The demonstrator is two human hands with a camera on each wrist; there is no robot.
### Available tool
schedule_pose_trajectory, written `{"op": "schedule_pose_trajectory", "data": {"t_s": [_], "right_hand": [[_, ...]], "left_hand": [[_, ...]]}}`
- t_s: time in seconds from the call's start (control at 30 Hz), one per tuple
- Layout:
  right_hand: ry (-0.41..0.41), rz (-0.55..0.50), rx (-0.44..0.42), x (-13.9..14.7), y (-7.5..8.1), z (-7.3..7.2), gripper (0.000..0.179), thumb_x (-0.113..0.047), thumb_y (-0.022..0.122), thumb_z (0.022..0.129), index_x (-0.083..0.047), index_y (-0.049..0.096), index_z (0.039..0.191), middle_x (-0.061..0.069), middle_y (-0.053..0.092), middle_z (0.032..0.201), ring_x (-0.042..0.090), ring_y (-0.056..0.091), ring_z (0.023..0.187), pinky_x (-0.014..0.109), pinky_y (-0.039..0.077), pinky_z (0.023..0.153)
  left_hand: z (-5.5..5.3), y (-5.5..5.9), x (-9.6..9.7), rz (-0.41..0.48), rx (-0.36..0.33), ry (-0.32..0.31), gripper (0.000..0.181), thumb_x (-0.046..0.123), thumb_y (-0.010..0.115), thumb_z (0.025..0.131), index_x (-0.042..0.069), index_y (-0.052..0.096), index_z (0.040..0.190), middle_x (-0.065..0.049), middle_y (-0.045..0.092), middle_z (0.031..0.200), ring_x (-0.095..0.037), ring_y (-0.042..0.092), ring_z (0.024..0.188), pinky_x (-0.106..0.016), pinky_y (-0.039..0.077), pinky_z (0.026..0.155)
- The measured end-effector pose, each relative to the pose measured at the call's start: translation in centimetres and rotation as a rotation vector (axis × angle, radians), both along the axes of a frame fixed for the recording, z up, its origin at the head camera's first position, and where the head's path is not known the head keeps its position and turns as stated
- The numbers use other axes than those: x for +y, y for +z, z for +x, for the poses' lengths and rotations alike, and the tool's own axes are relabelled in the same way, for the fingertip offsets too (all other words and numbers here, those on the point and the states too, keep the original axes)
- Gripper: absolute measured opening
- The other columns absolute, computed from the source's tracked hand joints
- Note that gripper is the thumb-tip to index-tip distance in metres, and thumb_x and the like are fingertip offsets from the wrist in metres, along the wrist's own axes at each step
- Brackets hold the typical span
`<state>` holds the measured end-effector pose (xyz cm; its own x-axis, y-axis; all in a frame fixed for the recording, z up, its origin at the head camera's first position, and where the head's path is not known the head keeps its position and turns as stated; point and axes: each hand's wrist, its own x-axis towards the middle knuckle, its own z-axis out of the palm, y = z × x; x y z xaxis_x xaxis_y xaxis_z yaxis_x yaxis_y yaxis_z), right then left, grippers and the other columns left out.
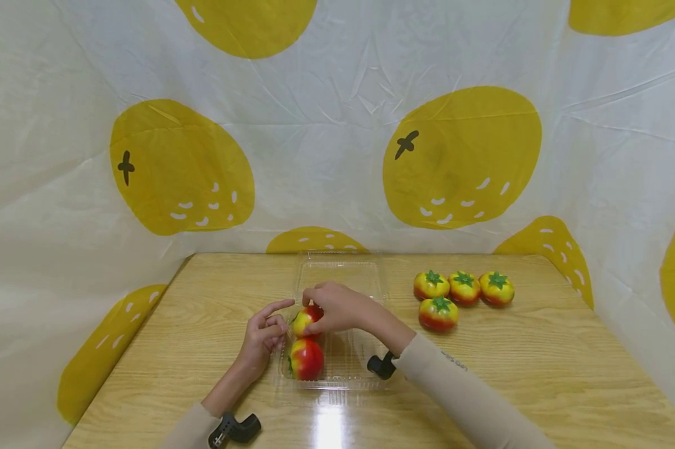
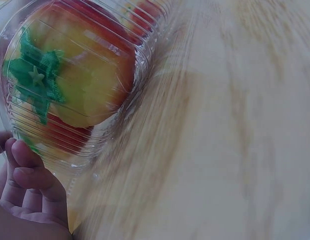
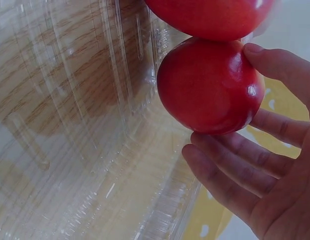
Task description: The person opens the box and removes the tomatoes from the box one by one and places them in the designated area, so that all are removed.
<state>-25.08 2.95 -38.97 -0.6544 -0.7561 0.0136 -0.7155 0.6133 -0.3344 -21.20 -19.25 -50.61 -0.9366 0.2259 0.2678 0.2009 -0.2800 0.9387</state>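
Observation:
A clear plastic clamshell box (image 1: pixel 351 368) lies with its lid (image 1: pixel 343 274) folded back on the wooden table. My right hand (image 1: pixel 340 307) grips an artificial tomato (image 1: pixel 301 324), red and yellow, at the box's left side; thumb and fingertips hold its sides in the right wrist view (image 3: pixel 209 85). Touching it, a second tomato (image 1: pixel 307 360) lies on its side in the near left corner, its green leaf (image 2: pixel 36 75) facing the left wall. My left hand (image 1: pixel 261 340) pinches the box's left rim between thumb and curled fingers, the index finger stretched forward.
To the right of the box, several more tomatoes (image 1: pixel 464 288) stand leaf-up on the table, with one (image 1: pixel 438 313) in front of the row. A white cloth (image 1: pixel 326 156) printed with yellow fruit hangs behind the table (image 1: pixel 539 368) and at its sides.

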Motion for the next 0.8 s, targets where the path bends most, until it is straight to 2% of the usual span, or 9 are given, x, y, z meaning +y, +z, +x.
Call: {"op": "schedule_pose_trajectory", "data": {"t_s": [0.2,0.43,0.6,0.8], "right_hand": [[0.012,-0.044,-0.003,0.5,0.0,-0.1,0.042,-0.042,0.082,0.086,-0.013,0.067,0.113,-0.003,0.065,0.095,0.011,0.056,0.082,0.022,0.049,0.073],[0.023,-0.081,0.003,1.3,0.3,-0.3,0.041,-0.037,0.082,0.085,-0.012,0.067,0.114,-0.001,0.067,0.098,0.012,0.059,0.086,0.025,0.051,0.076],[0.015,-0.104,-0.006,1.7,0.8,0.0,0.040,-0.034,0.082,0.086,-0.012,0.067,0.116,0.001,0.070,0.103,0.015,0.063,0.090,0.027,0.054,0.080],[-0.001,-0.121,-0.017,2.1,1.5,0.4,0.040,-0.032,0.081,0.087,-0.011,0.066,0.118,0.004,0.070,0.109,0.021,0.066,0.096,0.031,0.055,0.082]], "left_hand": [[0.0,0.1,0.1,-0.005,-0.008,0.004,0.053,-0.009,0.045,0.092,-0.016,0.042,0.145,0.006,0.057,0.072,-0.005,0.048,0.053,-0.016,0.040,0.048],[0.0,0.1,0.2,-0.007,-0.012,0.018,0.054,-0.009,0.045,0.091,-0.017,0.041,0.144,0.005,0.056,0.070,-0.006,0.047,0.053,-0.021,0.032,0.045],[0.0,0.0,0.1,-0.004,-0.004,0.005,0.053,-0.009,0.046,0.092,-0.013,0.045,0.144,0.005,0.056,0.072,-0.005,0.049,0.055,-0.020,0.035,0.046],[0.1,0.1,0.0,-0.003,-0.006,0.001,0.053,-0.009,0.045,0.092,-0.014,0.043,0.145,0.005,0.056,0.072,-0.005,0.049,0.055,-0.019,0.036,0.047]]}}
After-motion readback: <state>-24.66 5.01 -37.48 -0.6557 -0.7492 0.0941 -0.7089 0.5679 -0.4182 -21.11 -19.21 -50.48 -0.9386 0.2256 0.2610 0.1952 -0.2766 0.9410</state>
